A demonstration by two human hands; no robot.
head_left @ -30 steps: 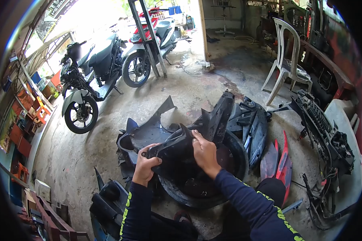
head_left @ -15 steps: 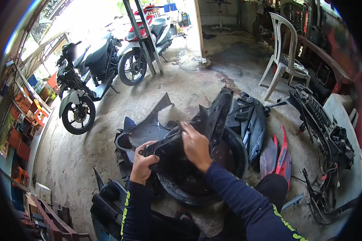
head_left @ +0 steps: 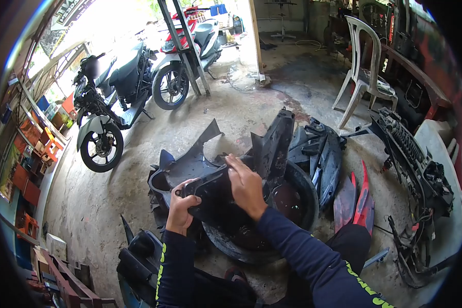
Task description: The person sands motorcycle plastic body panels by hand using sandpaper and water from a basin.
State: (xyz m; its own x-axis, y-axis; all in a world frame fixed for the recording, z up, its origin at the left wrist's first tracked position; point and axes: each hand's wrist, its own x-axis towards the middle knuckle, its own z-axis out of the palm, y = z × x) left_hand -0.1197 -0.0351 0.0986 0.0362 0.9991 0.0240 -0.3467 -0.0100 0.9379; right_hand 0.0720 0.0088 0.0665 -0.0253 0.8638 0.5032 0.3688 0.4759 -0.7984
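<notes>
Above a round black basin (head_left: 310, 205) with dark liquid in it, a black plastic panel (head_left: 215, 197) is held up. My left hand (head_left: 181, 208) grips the panel's left edge, thumb on the near face. On its upper right part lies my right hand (head_left: 245, 186), fingers together and pressed on the surface; whether it holds anything small is hidden. A long black plastic part (head_left: 274, 146) leans upright in the basin. Behind the panel sits a larger grey-black fairing (head_left: 190, 167), touching the basin's left side.
Dark fairings (head_left: 318, 159) and red pieces (head_left: 363, 205) lie right of the basin, near a black frame (head_left: 410, 169). More black parts (head_left: 141, 254) lie at lower left. A white chair (head_left: 362, 77) and two motorcycles (head_left: 126, 77) stand farther back.
My right hand has slid left and slightly down over the panel, its fingers flatter on it. My left hand has kept its grip, and the panel has tilted a little.
</notes>
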